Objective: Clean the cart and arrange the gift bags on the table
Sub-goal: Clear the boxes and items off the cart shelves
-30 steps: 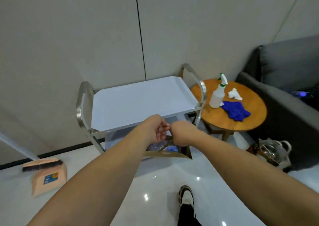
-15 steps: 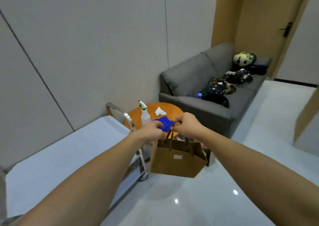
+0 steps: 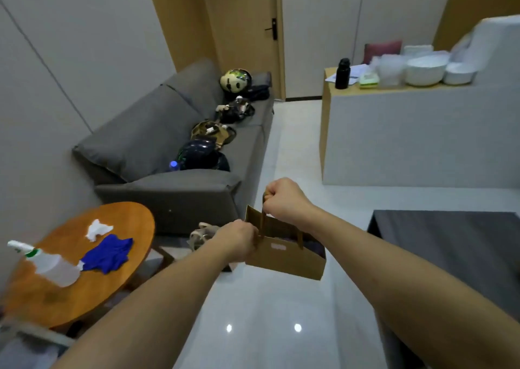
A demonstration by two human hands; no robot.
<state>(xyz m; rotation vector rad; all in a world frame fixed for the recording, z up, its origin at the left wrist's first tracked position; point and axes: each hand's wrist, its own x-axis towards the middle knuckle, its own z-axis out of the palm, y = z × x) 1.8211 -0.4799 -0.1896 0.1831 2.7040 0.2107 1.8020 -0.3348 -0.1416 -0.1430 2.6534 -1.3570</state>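
A brown paper gift bag (image 3: 289, 259) hangs in the air over the white floor, slightly tilted. My right hand (image 3: 284, 198) grips its handle from above in a fist. My left hand (image 3: 239, 240) holds the bag's left edge near the rim. A dark grey table (image 3: 450, 244) stands at the right, close to the bag. Only a blurred corner of the cart (image 3: 31, 340) shows at the bottom left.
A round wooden side table (image 3: 84, 284) at the left holds a spray bottle (image 3: 53, 266), a blue cloth (image 3: 108, 254) and a white tissue (image 3: 97, 229). A grey sofa (image 3: 168, 154) with helmets lies behind. A counter (image 3: 408, 132) with bowls stands far right.
The view has swung right from the cart to the sofa and dark table. The bag came up off the cart's lower shelf and now travels right in both hands.
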